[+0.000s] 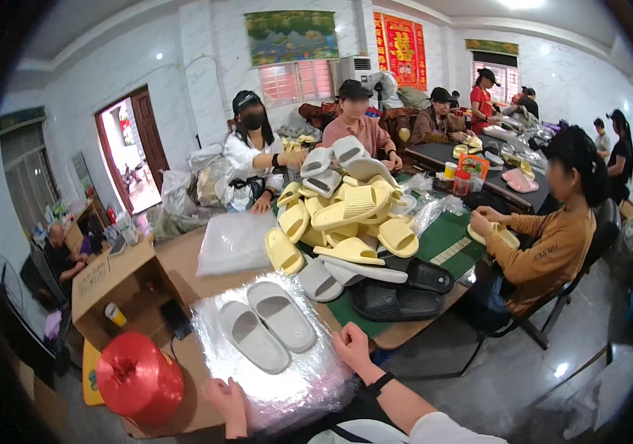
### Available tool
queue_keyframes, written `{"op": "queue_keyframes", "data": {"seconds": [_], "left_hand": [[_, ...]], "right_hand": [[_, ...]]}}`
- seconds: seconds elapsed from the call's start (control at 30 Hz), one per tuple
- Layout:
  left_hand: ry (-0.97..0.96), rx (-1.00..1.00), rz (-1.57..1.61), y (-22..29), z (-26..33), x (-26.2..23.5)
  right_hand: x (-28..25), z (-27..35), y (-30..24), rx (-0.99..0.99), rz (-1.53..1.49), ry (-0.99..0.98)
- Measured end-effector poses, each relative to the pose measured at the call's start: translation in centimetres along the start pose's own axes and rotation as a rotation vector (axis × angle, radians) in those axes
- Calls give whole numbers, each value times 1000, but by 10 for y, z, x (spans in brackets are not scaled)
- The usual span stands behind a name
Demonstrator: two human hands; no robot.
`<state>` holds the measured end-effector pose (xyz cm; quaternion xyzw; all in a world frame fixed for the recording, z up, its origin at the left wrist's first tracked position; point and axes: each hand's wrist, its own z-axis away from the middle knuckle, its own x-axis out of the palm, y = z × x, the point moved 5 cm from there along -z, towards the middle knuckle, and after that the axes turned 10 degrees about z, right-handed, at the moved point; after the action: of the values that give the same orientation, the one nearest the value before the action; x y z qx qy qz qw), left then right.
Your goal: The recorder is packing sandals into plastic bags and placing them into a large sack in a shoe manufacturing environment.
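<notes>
A pair of grey slide sandals, the left one [255,337] and the right one [282,317], lies side by side on a stack of shiny clear plastic bags [217,314] in front of me. My left hand [226,399] rests at the stack's near left edge, its fingers apart and nothing seen in them. Beside the right edge of the stack is my right hand [353,348], with a dark wristband below it. Its fingers are curled closed; whatever they hold, if anything, is hidden.
Beyond the stack rises a heap of yellow slides [353,207] with grey ones, and black slides [398,300] lie at its right. A red twine roll [139,379] and an open cardboard box [120,285] stand left. Co-workers sit around; one at right holds a yellow slide [500,235].
</notes>
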<state>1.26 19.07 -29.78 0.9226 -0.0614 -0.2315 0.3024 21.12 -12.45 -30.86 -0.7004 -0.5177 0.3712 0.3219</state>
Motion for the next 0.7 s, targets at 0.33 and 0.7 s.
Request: {"op": "queue_keyframes", "data": {"seconds": [0.33,0.7], "left_hand": [[-134,-268,135,-27,16,5],[-182,-318,202,-30,16,6]], "right_hand": [[1,12,5,42,-14,-47],[-82,-63,-30,183,-530,46]]}}
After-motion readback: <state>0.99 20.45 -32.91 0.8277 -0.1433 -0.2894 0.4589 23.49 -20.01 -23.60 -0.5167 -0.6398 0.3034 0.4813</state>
